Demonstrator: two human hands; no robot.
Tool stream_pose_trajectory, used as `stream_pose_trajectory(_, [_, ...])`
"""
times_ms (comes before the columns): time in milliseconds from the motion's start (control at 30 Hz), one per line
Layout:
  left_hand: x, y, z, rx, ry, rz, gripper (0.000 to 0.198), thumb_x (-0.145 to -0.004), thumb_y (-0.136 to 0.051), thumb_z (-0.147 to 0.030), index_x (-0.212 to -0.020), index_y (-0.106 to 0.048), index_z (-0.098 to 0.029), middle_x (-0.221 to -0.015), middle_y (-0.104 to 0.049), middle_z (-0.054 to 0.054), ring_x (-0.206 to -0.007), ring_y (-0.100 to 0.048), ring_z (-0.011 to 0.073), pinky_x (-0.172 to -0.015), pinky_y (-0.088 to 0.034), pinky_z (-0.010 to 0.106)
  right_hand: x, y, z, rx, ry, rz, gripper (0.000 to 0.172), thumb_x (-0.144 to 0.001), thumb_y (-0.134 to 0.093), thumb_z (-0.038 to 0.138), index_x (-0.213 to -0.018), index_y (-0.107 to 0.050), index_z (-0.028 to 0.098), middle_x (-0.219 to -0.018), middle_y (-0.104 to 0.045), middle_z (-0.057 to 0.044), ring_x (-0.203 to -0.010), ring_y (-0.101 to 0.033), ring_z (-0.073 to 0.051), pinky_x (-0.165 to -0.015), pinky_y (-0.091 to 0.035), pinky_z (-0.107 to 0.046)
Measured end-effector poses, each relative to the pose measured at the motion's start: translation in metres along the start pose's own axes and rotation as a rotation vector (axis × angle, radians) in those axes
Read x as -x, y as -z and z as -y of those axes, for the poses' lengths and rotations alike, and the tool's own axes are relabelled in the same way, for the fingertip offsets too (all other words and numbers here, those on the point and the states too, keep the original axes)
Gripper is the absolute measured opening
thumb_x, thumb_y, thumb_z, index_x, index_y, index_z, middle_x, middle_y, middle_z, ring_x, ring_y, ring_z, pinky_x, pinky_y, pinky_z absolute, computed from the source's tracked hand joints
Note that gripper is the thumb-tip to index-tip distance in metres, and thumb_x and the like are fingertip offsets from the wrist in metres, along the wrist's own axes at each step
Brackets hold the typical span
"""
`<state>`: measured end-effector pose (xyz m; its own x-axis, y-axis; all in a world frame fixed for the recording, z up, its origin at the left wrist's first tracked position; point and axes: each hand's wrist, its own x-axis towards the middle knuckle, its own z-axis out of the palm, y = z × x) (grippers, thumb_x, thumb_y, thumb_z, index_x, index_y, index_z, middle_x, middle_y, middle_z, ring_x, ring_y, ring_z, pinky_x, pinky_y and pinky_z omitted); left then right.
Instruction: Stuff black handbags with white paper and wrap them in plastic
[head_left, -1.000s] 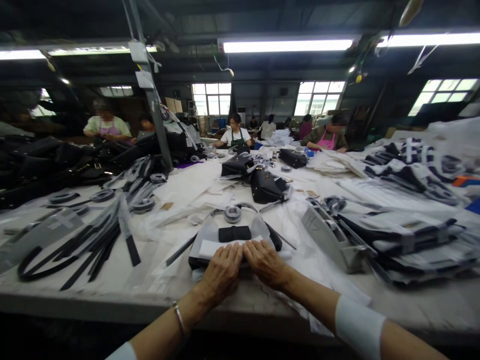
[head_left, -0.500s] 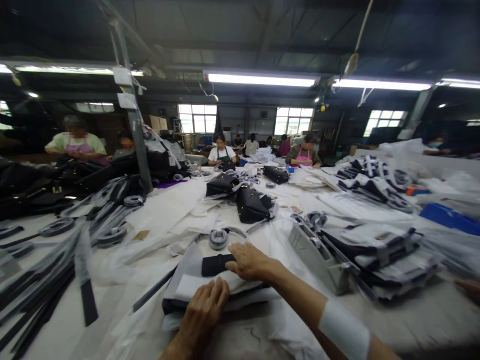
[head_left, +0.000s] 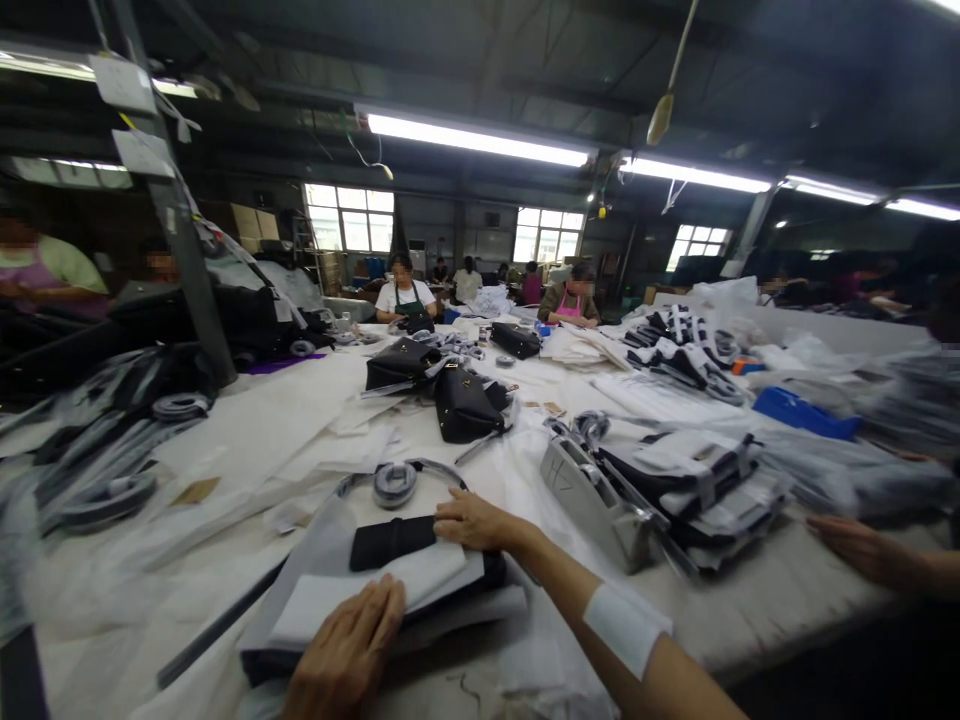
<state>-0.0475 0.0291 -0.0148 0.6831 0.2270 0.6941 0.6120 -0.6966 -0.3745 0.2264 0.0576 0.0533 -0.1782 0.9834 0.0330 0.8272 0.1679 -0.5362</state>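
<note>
Cluttered worktable (head_left: 780, 600): left hand (head_left: 349, 650) and right hand (head_left: 476, 522), 2 open empty palms on 1 black bag (head_left: 390, 541).

Overhead tube lights (head_left: 480, 140), dim hall, blurred edges.

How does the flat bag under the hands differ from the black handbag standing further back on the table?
The flat bag lies on its side; the black handbag stands upright. The flat bag is mostly covered by white paper and a dark folded piece; the black handbag is uncovered. The left hand and right hand rest on the flat bag; nothing touches the black handbag. Both look black.
</note>
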Motion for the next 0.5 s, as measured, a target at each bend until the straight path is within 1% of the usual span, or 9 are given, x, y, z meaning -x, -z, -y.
stream_pose_trajectory(67, [-0.001,0.002,0.003,0.024,0.016,-0.006,0.049,-0.091,-0.037,0.001,-0.131,-0.057,-0.019,-0.125,-0.068,0.006,-0.108,-0.066,0.0192,-0.099,-0.046,0.031,0.007,0.011,-0.014,-0.055,-0.076,-0.108,0.037,-0.097,-0.046,0.042,-0.114,-0.072,0.021,-0.112,-0.073,-0.004,-0.111,-0.064,-0.023,-0.097,-0.047,-0.033])
stream_pose_trajectory(133, [-0.004,0.005,0.006,0.054,0.036,-0.025,0.05,-0.09,-0.038,0.0,-0.132,-0.056,-0.018,-0.124,-0.068,0.007,-0.105,-0.067,0.0189,-0.097,-0.048,0.03,0.023,0.028,-0.033,-0.07,-0.18,-0.227,0.044,-0.098,-0.037,0.039,-0.115,-0.072,0.017,-0.108,-0.074,-0.006,-0.101,-0.067,-0.021,-0.088,-0.05,-0.031])
stream_pose_trajectory(167, [-0.006,0.007,0.007,0.067,0.051,-0.037,0.049,-0.089,-0.038,0.0,-0.131,-0.056,-0.018,-0.123,-0.069,0.007,-0.103,-0.067,0.0188,-0.095,-0.049,0.029,0.035,0.037,-0.044,-0.059,-0.238,-0.279,0.044,-0.096,-0.038,0.037,-0.111,-0.073,0.015,-0.104,-0.075,-0.007,-0.097,-0.068,-0.022,-0.085,-0.05,-0.031])
stream_pose_trajectory(233, [-0.009,0.01,0.008,0.089,0.078,-0.051,0.049,-0.088,-0.038,-0.002,-0.129,-0.057,-0.018,-0.121,-0.07,0.007,-0.1,-0.069,0.0191,-0.091,-0.05,0.029,0.063,0.055,-0.065,-0.015,-0.353,-0.348,0.036,-0.088,-0.047,0.034,-0.096,-0.076,0.015,-0.092,-0.075,-0.008,-0.088,-0.068,-0.024,-0.079,-0.049,-0.032])
stream_pose_trajectory(300, [-0.01,0.012,0.01,0.102,0.107,-0.051,0.048,-0.087,-0.037,-0.004,-0.129,-0.057,-0.018,-0.119,-0.07,0.007,-0.097,-0.069,0.0201,-0.088,-0.052,0.029,0.092,0.067,-0.08,0.036,-0.445,-0.372,0.025,-0.081,-0.055,0.03,-0.081,-0.075,0.016,-0.081,-0.074,-0.008,-0.081,-0.068,-0.025,-0.076,-0.047,-0.033])
stream_pose_trajectory(367, [-0.009,0.012,0.011,0.104,0.142,-0.027,0.049,-0.087,-0.038,-0.007,-0.133,-0.054,-0.019,-0.119,-0.07,0.008,-0.095,-0.07,0.0212,-0.087,-0.053,0.031,0.115,0.071,-0.089,0.066,-0.507,-0.366,0.018,-0.076,-0.06,0.029,-0.072,-0.073,0.018,-0.076,-0.073,-0.007,-0.077,-0.067,-0.024,-0.074,-0.045,-0.033])
stream_pose_trajectory(433, [-0.007,0.012,0.015,0.095,0.176,0.009,0.052,-0.087,-0.041,-0.009,-0.137,-0.05,-0.019,-0.119,-0.07,0.008,-0.094,-0.07,0.0218,-0.085,-0.053,0.031,0.129,0.069,-0.091,0.069,-0.542,-0.35,0.016,-0.076,-0.063,0.031,-0.071,-0.072,0.019,-0.075,-0.073,-0.006,-0.076,-0.067,-0.023,-0.072,-0.045,-0.031])
stream_pose_trajectory(500, [-0.004,0.013,0.018,0.084,0.21,0.044,0.055,-0.086,-0.044,-0.009,-0.14,-0.047,-0.02,-0.118,-0.07,0.007,-0.093,-0.07,0.0217,-0.081,-0.054,0.029,0.133,0.063,-0.09,0.054,-0.562,-0.333,0.017,-0.077,-0.065,0.035,-0.076,-0.072,0.02,-0.079,-0.074,-0.005,-0.077,-0.067,-0.022,-0.072,-0.045,-0.03])
